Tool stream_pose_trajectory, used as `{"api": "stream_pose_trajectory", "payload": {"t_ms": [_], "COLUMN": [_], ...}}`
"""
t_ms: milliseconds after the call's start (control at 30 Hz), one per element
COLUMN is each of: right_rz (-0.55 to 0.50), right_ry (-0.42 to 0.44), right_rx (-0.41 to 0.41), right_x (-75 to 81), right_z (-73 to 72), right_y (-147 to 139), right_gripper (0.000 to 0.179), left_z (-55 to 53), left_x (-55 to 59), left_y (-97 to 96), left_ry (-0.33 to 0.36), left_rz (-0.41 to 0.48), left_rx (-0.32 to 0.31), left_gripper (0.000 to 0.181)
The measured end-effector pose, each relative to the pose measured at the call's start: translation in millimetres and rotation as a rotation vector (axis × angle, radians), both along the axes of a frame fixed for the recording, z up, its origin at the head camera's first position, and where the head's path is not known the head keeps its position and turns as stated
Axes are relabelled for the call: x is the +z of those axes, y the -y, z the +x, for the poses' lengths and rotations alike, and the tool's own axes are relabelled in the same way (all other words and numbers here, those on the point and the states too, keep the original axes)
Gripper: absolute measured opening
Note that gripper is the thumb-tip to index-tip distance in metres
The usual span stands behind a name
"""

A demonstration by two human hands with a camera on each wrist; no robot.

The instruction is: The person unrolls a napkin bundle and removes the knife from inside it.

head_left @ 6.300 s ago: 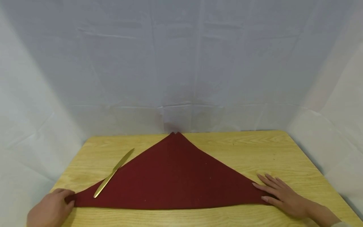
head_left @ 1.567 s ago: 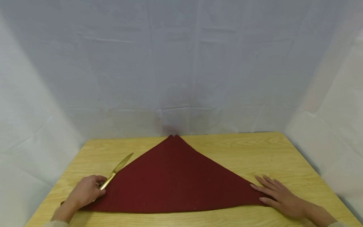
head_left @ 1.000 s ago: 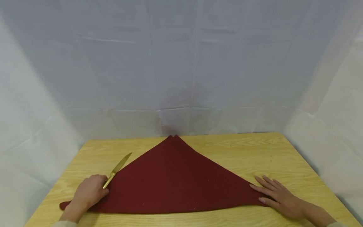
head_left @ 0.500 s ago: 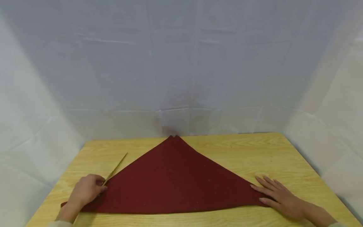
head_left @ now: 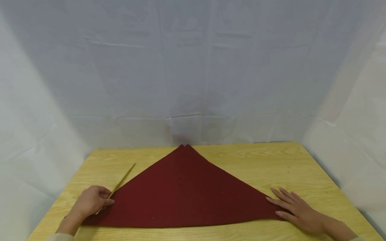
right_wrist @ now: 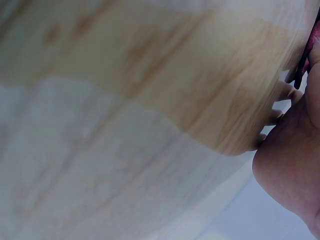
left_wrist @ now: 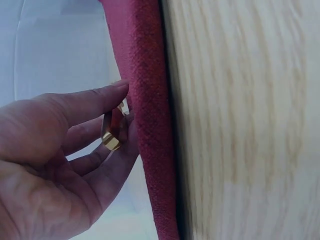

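Note:
A dark red cloth napkin (head_left: pixel 184 194), folded into a broad triangle, lies with its point toward the back wall. At its left slope my left hand (head_left: pixel 90 202) pinches the handle of a gold table knife (head_left: pixel 125 173) between thumb and fingers. The blade points away to the back and is seen edge-on. In the left wrist view the handle's butt end (left_wrist: pixel 111 141) shows between the fingers, beside the napkin's folded edge (left_wrist: pixel 147 90). My right hand (head_left: pixel 301 211) lies with spread, straight fingers on the napkin's right corner, partly covering it.
The light wooden table (head_left: pixel 256 164) carries the napkin and ends at a pale sheet wall (head_left: pixel 193 73) behind. White sheets (head_left: pixel 27 134) also hang at the left and right sides.
My left hand has gone from the napkin's left corner to the knife's handle and grips it. The knife has turned from flat to edge-on and shifted slightly left. My right hand stays in place.

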State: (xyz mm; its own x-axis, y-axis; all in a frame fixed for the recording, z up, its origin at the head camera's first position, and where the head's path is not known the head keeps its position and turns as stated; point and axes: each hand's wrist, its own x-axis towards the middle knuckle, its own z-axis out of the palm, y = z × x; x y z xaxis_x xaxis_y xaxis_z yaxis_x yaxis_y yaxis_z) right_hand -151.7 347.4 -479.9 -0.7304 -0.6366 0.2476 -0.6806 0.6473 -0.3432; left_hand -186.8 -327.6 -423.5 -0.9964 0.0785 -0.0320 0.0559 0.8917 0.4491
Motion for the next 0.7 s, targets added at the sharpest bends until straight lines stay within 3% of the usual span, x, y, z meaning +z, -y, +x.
{"api": "stream_pose_trajectory", "payload": {"t_ms": [233,467,700], "right_rz": [0.002,0.003,-0.004], "right_ry": [0.005,0.005,0.015], "right_rx": [0.000,-0.001,0.001], "right_x": [0.9,1.4,1.6], "right_z": [0.2,1.1,1.7], "right_y": [0.6,0.4,-0.6], "right_gripper": [0.048,0.048,0.048], "left_z": [2.9,4.9,6.9], "left_x": [0.1,1.2,-0.8], "left_y": [3.0,5.2,4.6], "left_ry": [-0.017,0.028,-0.002], "left_rz": [0.027,0.076,0.054], "left_rx": [-0.024,-0.041,-0.029], "left_gripper": [0.036,0.039,0.037]}}
